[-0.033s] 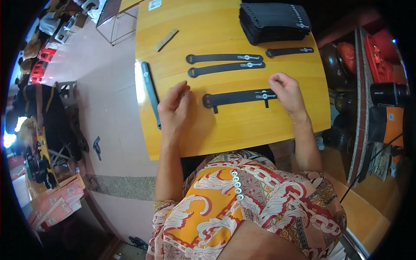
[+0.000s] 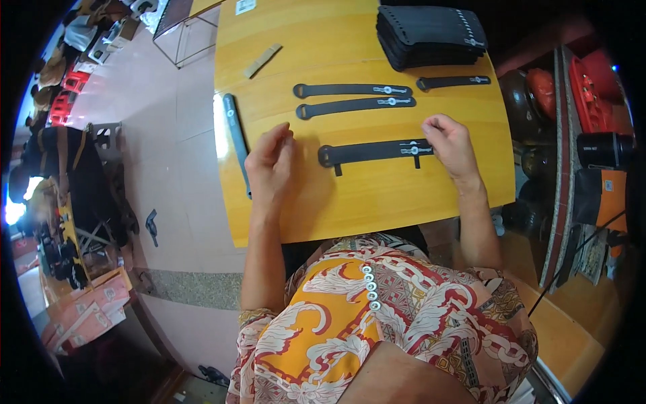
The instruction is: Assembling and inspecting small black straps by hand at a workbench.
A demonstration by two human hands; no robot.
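A black leather strap [image 2: 373, 152] lies flat across the yellow wooden tabletop [image 2: 350, 202], directly in front of the person. The right hand [image 2: 451, 145] pinches the strap's end at its metal fitting, fingers pressed together, apparently to hold it steady. The left hand [image 2: 269, 165] rests just beside the strap's looped end, fingers loosely curled and holding nothing. Three similar straps [image 2: 353, 97] are laid out beyond it, near a stack of black leather pieces [image 2: 431, 34], likely kept within reach. A dark bar [image 2: 237, 141] lies along the left edge.
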